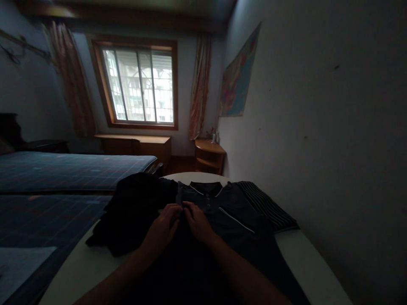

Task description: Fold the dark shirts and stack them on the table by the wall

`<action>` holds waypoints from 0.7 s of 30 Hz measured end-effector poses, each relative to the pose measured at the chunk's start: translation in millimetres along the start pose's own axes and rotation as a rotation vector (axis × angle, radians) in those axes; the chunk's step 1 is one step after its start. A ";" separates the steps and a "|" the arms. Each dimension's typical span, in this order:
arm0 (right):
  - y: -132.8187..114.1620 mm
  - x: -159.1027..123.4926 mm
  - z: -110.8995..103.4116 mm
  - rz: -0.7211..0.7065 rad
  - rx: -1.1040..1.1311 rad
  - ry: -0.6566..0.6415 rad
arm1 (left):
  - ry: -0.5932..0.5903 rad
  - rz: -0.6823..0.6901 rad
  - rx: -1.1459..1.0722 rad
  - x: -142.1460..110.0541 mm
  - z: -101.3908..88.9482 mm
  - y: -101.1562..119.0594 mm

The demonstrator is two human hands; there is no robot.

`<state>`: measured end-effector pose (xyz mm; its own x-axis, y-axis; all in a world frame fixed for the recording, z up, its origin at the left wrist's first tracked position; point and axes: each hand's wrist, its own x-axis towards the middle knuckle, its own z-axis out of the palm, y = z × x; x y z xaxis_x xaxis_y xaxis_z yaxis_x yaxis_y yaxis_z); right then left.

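A dark polo shirt (229,228) lies spread out on a pale round table (308,258), its buttoned collar at the far side and a striped sleeve out to the right. White piping edges the collar and a slanted chest pocket. My left hand (166,221) and my right hand (195,218) meet at the shirt's left side, below the shoulder, with fingers bent and pinching the cloth. Dim light hides the exact grip. Left of my left hand is a heap of black clothing (133,212), close against the shirt.
A bed with a blue plaid cover (76,169) stands to the left, with a white sheet-like item (25,262) near the front. The wall (333,148) runs close on the right. A corner shelf (210,147) and a desk (143,140) stand beyond the table.
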<state>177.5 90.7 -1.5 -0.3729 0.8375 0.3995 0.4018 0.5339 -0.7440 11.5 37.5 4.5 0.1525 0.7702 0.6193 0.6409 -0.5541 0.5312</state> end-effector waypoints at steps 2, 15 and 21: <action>0.3 5.1 -0.7 0.004 0.072 0.014 | -0.003 -0.004 0.015 -1.0 1.2 2.2; -3.5 92.2 12.9 0.456 -0.129 0.082 | -0.160 -0.062 0.007 -7.1 6.0 8.3; 15.4 105.0 16.8 0.469 -0.060 0.120 | -0.153 -0.061 -0.054 -5.4 5.3 14.8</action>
<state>130.5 184.9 20.0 -0.0423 0.9951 0.0898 0.5523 0.0982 -0.8278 24.2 26.8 6.0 0.2300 0.8394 0.4925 0.6113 -0.5183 0.5980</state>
